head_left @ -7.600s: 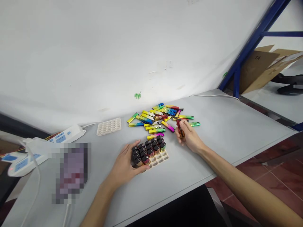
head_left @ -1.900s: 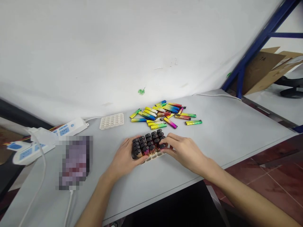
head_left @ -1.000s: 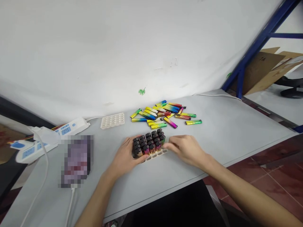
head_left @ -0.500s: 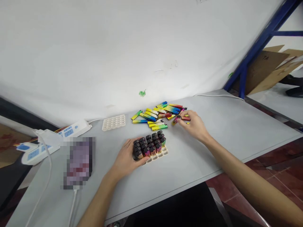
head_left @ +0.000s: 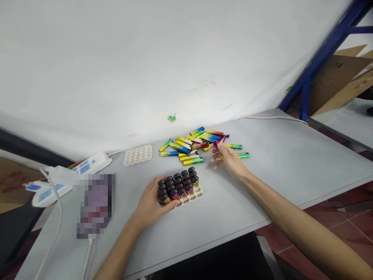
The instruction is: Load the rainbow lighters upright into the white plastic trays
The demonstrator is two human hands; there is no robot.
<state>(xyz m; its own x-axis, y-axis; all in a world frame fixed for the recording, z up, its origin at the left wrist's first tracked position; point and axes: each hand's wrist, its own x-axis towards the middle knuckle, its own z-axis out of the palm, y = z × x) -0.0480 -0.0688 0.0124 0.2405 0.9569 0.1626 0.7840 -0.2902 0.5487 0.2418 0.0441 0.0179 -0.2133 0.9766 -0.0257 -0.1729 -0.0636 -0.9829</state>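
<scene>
A cream tray with rows of holes [head_left: 192, 197] lies on the table, and several upright lighters with black tops [head_left: 177, 186] fill its back and left part. My left hand [head_left: 151, 204] is closed around the tray's left end, thumb along the front and fingers behind the lighters. To the right, my right hand [head_left: 231, 160] grips a shiny lighter [head_left: 216, 144] with a purple end, its lower part mostly hidden by the fingers. Beside that hand lies a loose pile of metallic lighters [head_left: 182, 147] in yellow, blue, green and red.
Another cream tray [head_left: 138, 155], its holes unfilled, lies at the back left. A white power strip [head_left: 94, 162] with cables and a blurred-out object [head_left: 96, 206] are on the left. A white wall stands behind; a blue metal frame [head_left: 305, 93] and cardboard boxes [head_left: 335, 81] are at right.
My right hand has turned, and the lighter in it now points its purple end upward. Green-ended lighters show beside that hand. The left hand keeps its hold on the tray; the view has shifted slightly.
</scene>
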